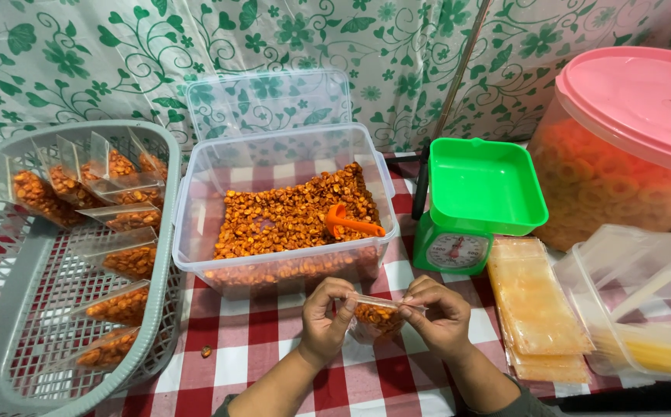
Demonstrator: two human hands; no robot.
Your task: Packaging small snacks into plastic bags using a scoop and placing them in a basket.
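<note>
Small clear pouch (376, 316) of orange snack sits between your grips: left hand (324, 320) and right hand (437, 316) both pinching its top edge. Clear tub (285, 208) just beyond; grey basket (65, 262) left of your grip, green scale (478, 197) beyond right.
</note>
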